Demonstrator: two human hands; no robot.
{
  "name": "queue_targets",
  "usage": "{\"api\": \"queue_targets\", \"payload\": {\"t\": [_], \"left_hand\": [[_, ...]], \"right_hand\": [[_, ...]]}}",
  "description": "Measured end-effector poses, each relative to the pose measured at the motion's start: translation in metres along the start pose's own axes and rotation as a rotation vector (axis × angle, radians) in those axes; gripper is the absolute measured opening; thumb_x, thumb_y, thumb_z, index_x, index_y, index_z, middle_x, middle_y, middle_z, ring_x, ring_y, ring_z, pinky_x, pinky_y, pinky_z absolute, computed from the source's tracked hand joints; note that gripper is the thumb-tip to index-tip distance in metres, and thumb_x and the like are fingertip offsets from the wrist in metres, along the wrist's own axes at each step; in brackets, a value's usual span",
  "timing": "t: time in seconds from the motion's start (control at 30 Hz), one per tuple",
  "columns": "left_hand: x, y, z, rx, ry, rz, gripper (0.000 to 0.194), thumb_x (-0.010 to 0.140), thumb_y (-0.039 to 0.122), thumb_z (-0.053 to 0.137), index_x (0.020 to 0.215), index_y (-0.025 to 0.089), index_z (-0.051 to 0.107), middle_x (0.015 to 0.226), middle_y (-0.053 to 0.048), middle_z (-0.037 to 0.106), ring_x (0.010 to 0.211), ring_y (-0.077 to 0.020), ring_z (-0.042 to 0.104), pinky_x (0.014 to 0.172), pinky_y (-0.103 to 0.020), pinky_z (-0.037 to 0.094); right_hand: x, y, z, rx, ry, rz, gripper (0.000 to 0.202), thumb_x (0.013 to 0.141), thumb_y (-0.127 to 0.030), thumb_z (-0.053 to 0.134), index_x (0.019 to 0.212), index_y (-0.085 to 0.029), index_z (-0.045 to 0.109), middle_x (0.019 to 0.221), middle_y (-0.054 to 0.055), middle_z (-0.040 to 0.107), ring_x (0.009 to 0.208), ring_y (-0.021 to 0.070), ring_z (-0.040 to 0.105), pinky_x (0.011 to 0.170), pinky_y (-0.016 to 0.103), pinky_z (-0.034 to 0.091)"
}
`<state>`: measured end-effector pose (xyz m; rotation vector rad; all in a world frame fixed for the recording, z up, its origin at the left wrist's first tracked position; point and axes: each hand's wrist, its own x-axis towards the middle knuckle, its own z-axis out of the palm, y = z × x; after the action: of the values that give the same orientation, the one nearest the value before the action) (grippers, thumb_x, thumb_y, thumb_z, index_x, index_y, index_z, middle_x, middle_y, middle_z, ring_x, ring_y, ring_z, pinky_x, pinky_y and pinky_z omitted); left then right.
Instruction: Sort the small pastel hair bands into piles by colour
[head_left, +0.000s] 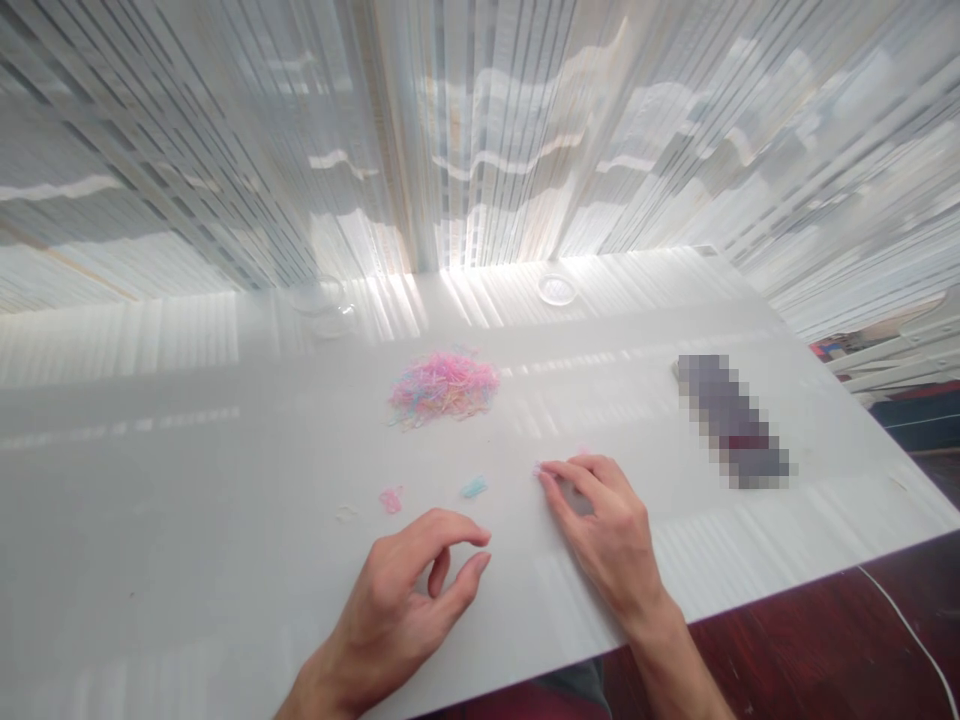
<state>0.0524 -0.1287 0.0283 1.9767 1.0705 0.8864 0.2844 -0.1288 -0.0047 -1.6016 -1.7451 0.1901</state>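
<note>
On the white table [247,560] lies a loose heap of thin pastel pieces [446,388], mostly pink with some blue and yellow, that look like small rubber bands. Nearer to me are a small pink cluster [391,499], a small light-blue cluster [474,487] and a faint whitish one [346,513]. My left hand [409,585] hovers in front of these clusters, thumb and index finger apart, with nothing between them. To its right, my right hand [607,520] pinches a tiny pale lilac piece [537,469] at its fingertips. A bit of pink [583,452] shows just behind its knuckles.
A pixelated dark oblong object [731,420] lies on the right. At the back stand a clear round dish [557,290] and another clear container [330,318], hard to make out. Striped sheer curtains [480,130] hang along the far edge. A white cable [907,625] runs over the dark red floor.
</note>
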Motion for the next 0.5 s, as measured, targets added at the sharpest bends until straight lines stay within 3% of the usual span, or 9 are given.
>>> {"api": "queue_targets", "payload": {"t": [0.13, 0.27, 0.4, 0.5], "left_hand": [[0.000, 0.008, -0.019, 0.054, -0.006, 0.079, 0.017, 0.095, 0.011, 0.060, 0.106, 0.024, 0.064, 0.086, 0.001, 0.072, 0.056, -0.0074, 0.054, 0.055, -0.017, 0.049], [0.010, 0.011, -0.049, 0.169, -0.045, 0.132, 0.014, 0.096, 0.011, 0.058, 0.099, 0.023, 0.065, 0.081, 0.002, 0.071, 0.057, -0.0081, 0.054, 0.058, -0.020, 0.048], [0.040, 0.006, -0.079, 0.293, -0.079, 0.055, 0.011, 0.098, 0.022, 0.058, 0.100, 0.023, 0.069, 0.085, 0.001, 0.073, 0.060, -0.0089, 0.056, 0.060, -0.021, 0.047], [0.071, -0.002, -0.091, 0.440, -0.156, -0.035, 0.018, 0.098, 0.034, 0.056, 0.100, 0.024, 0.071, 0.088, 0.001, 0.073, 0.059, -0.0098, 0.057, 0.062, -0.023, 0.047]], "right_hand": [[-0.002, 0.001, -0.001, 0.014, 0.023, -0.028, 0.011, 0.099, -0.023, 0.063, 0.103, -0.022, 0.072, 0.089, 0.004, 0.066, 0.085, 0.0191, 0.067, 0.093, 0.042, 0.059], [-0.003, -0.001, -0.003, 0.055, 0.073, -0.093, 0.010, 0.098, -0.020, 0.063, 0.105, -0.022, 0.071, 0.087, 0.003, 0.066, 0.080, 0.0174, 0.065, 0.097, 0.044, 0.059], [-0.004, -0.002, -0.006, 0.082, 0.095, -0.180, 0.012, 0.096, -0.014, 0.063, 0.105, -0.022, 0.069, 0.083, 0.000, 0.067, 0.068, 0.0144, 0.060, 0.101, 0.047, 0.057], [-0.006, -0.002, -0.006, 0.095, 0.106, -0.229, 0.014, 0.095, -0.014, 0.064, 0.106, -0.022, 0.068, 0.083, -0.001, 0.068, 0.069, 0.0143, 0.062, 0.103, 0.048, 0.056]]}}
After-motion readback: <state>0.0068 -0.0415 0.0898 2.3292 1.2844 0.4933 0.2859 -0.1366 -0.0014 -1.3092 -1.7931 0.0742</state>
